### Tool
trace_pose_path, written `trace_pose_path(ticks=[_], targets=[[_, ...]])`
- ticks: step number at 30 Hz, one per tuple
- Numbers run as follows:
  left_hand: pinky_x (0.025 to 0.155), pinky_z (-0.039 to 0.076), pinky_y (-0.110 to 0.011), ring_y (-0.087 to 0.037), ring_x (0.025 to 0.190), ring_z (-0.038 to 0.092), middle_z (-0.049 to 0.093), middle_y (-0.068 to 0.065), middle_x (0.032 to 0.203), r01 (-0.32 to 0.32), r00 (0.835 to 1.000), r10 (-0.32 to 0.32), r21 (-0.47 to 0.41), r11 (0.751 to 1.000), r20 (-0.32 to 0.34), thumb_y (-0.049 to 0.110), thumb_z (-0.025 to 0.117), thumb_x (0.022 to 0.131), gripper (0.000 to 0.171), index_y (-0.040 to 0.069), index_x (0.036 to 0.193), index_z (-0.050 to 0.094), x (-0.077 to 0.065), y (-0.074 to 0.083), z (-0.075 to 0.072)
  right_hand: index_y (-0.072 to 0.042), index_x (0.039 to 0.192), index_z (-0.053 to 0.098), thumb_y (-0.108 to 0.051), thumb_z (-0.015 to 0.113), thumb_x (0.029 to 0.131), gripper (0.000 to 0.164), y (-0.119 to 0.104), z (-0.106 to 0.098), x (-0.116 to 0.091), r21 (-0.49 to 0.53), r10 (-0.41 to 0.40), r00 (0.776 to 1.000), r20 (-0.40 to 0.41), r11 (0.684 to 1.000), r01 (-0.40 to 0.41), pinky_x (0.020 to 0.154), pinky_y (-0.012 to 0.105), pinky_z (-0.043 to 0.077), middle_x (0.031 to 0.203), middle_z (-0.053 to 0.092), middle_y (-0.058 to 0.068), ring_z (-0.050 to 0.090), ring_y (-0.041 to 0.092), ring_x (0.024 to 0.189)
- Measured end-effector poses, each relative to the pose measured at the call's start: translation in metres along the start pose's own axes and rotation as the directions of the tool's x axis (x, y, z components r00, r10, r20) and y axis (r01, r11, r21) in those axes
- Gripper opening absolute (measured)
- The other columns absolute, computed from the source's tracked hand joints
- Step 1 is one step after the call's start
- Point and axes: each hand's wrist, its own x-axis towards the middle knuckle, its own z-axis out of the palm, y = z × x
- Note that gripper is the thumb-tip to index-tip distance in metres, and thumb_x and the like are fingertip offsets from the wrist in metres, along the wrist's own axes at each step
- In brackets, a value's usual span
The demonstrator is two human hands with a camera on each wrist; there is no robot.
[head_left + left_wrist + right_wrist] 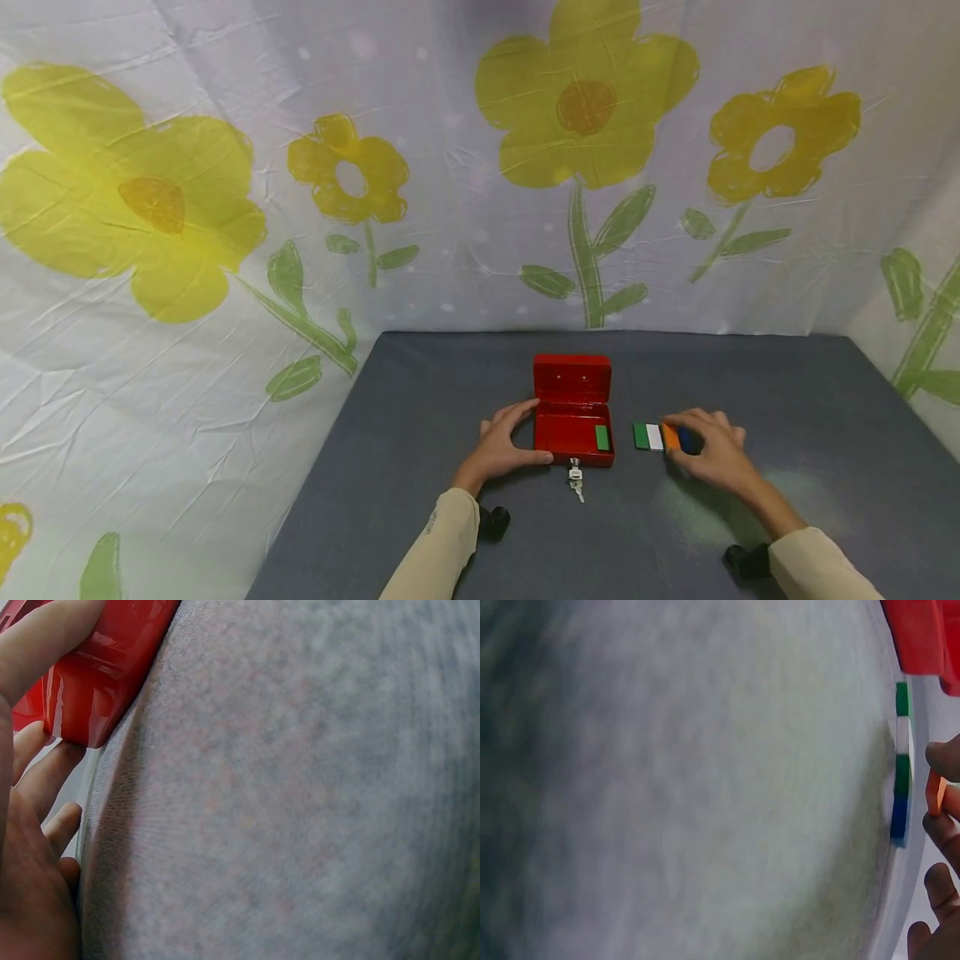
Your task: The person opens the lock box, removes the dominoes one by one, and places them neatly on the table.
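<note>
A small red cash box (561, 427) stands with its lid raised, and a green tile (602, 437) lies inside at the right. Keys (576, 481) hang from the lock at its front. My left hand (501, 448) grips the box's left side, thumb at the front corner and fingers toward the back. Between thumb and fingers, my right hand (716, 452) pinches an orange tile (934, 793), held just above a row of tiles. That row has a green tile (641, 436), a white tile (655, 437), another green tile (902, 775) and a blue tile (899, 819).
Everything sits on a dark grey tabletop (405, 417). A white cloth (450, 275) with yellow flowers hangs behind and at the sides. Dark wrist-worn devices (493, 523) show below both hands.
</note>
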Motion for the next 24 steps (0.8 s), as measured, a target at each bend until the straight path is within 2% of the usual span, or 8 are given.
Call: trace_pose_path(ticks=[14, 24], targets=[[0.107, 0.034, -0.055, -0.024, 0.144, 0.028, 0.045, 0.005, 0.158, 0.013, 1.0, -0.013, -0.013, 1.0, 0.001, 0.055, 0.087, 0.072, 0.092, 0.048, 0.151, 0.041, -0.001, -0.001, 0.001, -0.005, 0.12, 0.071, -0.012, 0.085, 0.075, 0.047, 0.022, -0.01, -0.006, -0.06, 0.038, 0.999, -0.017, 0.997, -0.039, 0.074, 0.044, 0.015, 0.116, 0.068, 0.019, 0.046, 0.028, 0.094], [0.105, 0.034, -0.052, -0.023, 0.143, 0.029, 0.046, 0.007, 0.157, 0.005, 1.0, -0.005, -0.008, 1.0, -0.003, 0.056, 0.087, 0.072, 0.091, 0.05, 0.15, 0.041, 0.001, -0.001, 0.001, -0.004, 0.123, 0.07, -0.011, 0.084, 0.078, 0.048, 0.028, -0.019, -0.007, -0.074, 0.081, 0.996, 0.027, 0.994, -0.079, 0.074, 0.045, 0.014, 0.119, 0.066, 0.022, 0.044, 0.028, 0.093]])
